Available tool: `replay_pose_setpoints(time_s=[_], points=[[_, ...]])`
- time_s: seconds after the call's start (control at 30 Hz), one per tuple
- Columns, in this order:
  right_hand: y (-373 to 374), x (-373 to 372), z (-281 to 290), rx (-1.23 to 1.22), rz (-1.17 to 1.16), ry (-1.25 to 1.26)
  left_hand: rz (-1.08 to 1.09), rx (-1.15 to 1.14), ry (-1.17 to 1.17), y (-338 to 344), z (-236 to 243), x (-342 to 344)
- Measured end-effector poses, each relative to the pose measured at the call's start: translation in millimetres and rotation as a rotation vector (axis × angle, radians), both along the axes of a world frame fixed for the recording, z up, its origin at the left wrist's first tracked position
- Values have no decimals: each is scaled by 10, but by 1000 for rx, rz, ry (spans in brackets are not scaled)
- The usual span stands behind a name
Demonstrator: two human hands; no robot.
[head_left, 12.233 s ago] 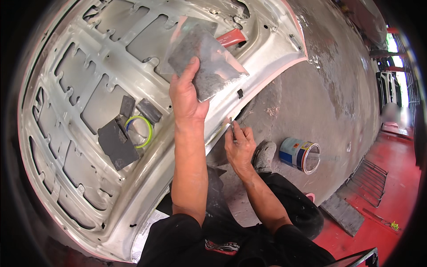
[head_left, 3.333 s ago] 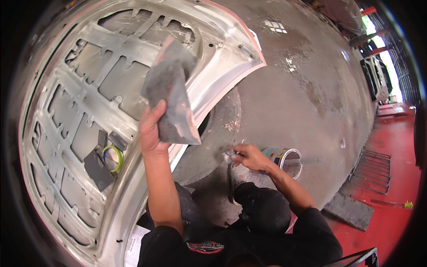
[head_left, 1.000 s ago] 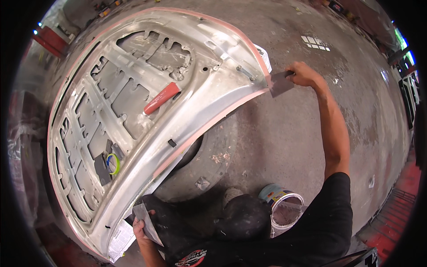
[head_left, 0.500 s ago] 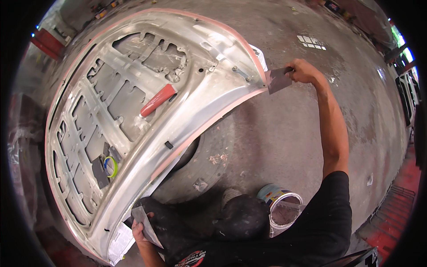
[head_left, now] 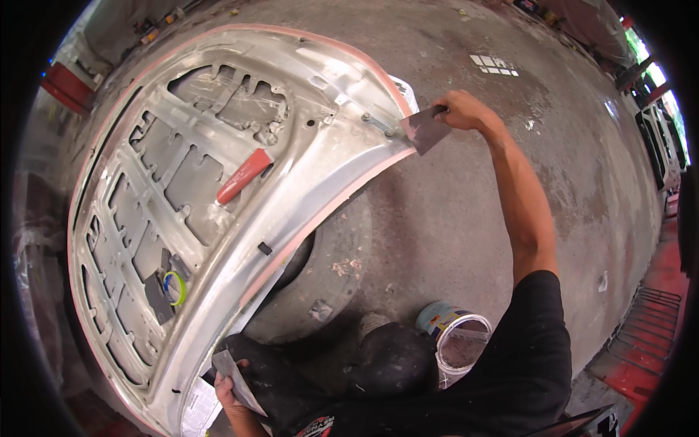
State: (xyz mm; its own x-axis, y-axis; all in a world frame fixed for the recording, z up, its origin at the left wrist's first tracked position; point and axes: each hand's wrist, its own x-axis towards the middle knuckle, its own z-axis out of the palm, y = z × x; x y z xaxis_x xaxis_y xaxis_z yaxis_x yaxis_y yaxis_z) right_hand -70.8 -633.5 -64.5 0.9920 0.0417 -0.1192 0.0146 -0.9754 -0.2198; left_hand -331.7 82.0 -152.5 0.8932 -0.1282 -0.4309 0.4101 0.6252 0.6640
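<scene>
A silver car hood [head_left: 291,182] lies underside up, with pink filler along its rim. At its far right corner, my right hand [head_left: 464,111] grips a dark flat filler spreader [head_left: 429,132], whose blade meets the pink edge. Low in the view, beside the hood's near edge, my left hand [head_left: 227,390] is closed around a light grey flat spreader plate [head_left: 239,380]. On the hood's frame rest a red tube [head_left: 243,177] and a yellow-green ring of tape [head_left: 175,288], with dark grey sheets [head_left: 157,297] beside the tape.
Under the hood's near edge lies a tire [head_left: 349,262]. A paint bucket [head_left: 463,342] with pinkish residue stands by my knee. Newspaper [head_left: 200,408] sticks out below the hood. A metal grate [head_left: 644,324] lies on the red floor area at the right.
The view has shifted a little, so the hood and my right arm appear slightly further left. Both hands keep their spreaders, and the right one stays at the hood's corner.
</scene>
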Motion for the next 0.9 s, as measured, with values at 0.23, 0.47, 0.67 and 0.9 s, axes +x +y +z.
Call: replay_pose_setpoints(time_s=[0.23,0.47,0.67,0.9], points=[[493,2,51,62,-27,39,-15,-39,-30,-18,26,1],[349,-34,76,89,-36,32,-19,-69,1,17,16,-7],[820,110,42,84,76,74,-9,-71,-15,-56,86,0],[1088,204,-46,156,164,148,-22,-112,-38,-23,45,-6]])
